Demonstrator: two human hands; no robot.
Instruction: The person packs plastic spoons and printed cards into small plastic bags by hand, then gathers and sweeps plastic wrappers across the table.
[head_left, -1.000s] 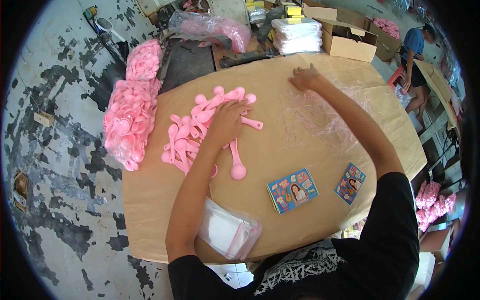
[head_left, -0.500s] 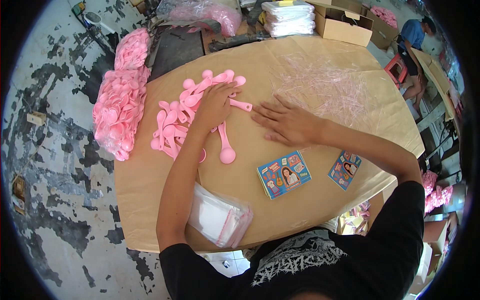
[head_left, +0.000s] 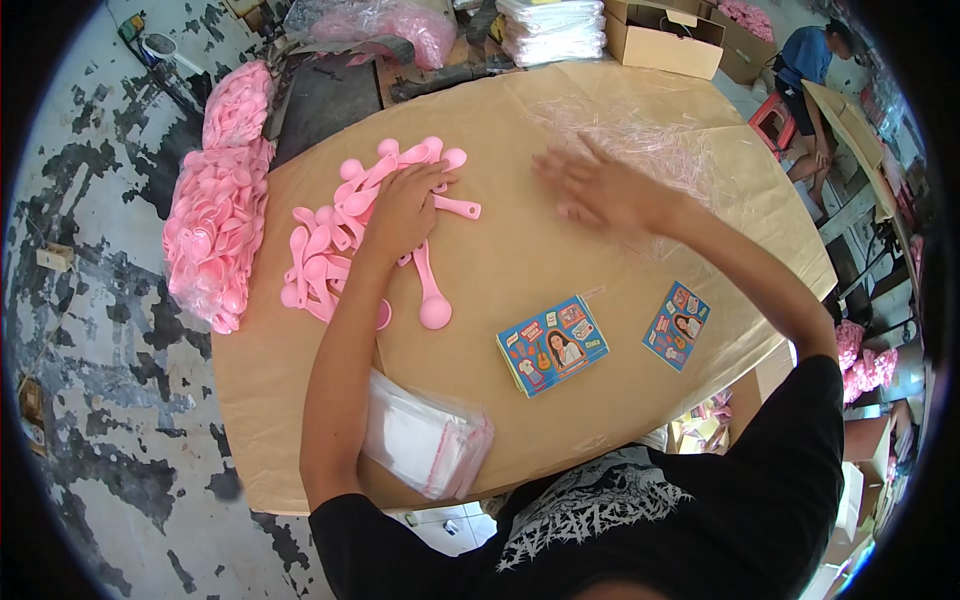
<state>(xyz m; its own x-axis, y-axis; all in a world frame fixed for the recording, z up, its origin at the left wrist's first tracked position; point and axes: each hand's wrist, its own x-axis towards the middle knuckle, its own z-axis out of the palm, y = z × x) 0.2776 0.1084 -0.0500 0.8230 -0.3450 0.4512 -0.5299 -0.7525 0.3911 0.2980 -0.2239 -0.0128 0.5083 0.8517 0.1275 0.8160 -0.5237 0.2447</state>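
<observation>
My left hand lies palm down over a loose pile of pink plastic spoons with round bowls, its fingers stretched across several handles. One spoon lies just below that hand, bowl towards me. My right hand is over the paper-covered table by the near left edge of a heap of thin clear strips. Its fingers are apart and slightly smeared by motion, with nothing seen in them. Nearer to me are a stack of blue printed cards, a single blue card and a pile of clear plastic sleeves.
Bags of pink spoons stand along the left table edge. At the far side are a stack of clear packets, an open cardboard box and a plastic bag of pink material. Another person sits at the far right.
My right hand has moved right, away from the spoons and towards the clear strips. My left hand stays on the spoon pile. The whole view has shifted slightly.
</observation>
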